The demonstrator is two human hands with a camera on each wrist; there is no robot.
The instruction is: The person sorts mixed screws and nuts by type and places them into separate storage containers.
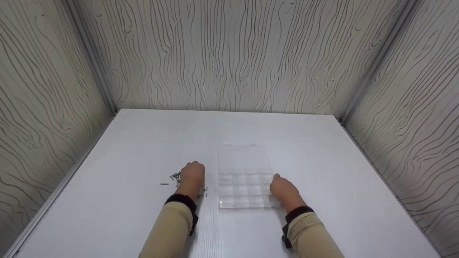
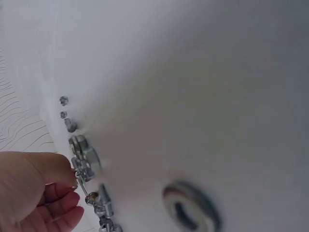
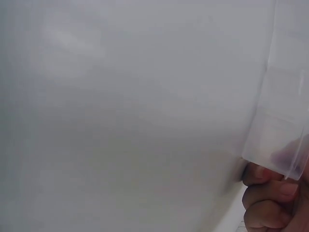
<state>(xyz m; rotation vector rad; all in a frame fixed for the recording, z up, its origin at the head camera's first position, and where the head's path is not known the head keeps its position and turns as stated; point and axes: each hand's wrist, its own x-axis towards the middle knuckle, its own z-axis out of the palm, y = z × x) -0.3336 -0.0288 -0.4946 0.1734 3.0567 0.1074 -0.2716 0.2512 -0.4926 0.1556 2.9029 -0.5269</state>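
My left hand (image 1: 193,174) is over a small heap of metal fasteners (image 1: 176,176), its fingers curled. In the left wrist view the thumb and fingers (image 2: 63,208) pinch what looks like a small screw (image 2: 81,182) at the edge of the heap; its exact shape is hard to make out. Clustered there are bolts and nuts (image 2: 87,153). My right hand (image 1: 285,190) grips the right side of a clear plastic compartment box (image 1: 247,207), which lies with its lid (image 1: 244,157) opened away from me. The right wrist view shows curled fingers (image 3: 268,212) at the box's corner (image 3: 275,150).
A metal pin (image 1: 164,184) lies left of the heap, and small screws (image 1: 206,190) lie between my left hand and the box. A blurred metal ring (image 2: 189,205) is close to the left wrist camera. Wood-patterned walls (image 1: 222,57) enclose the white table (image 1: 143,136).
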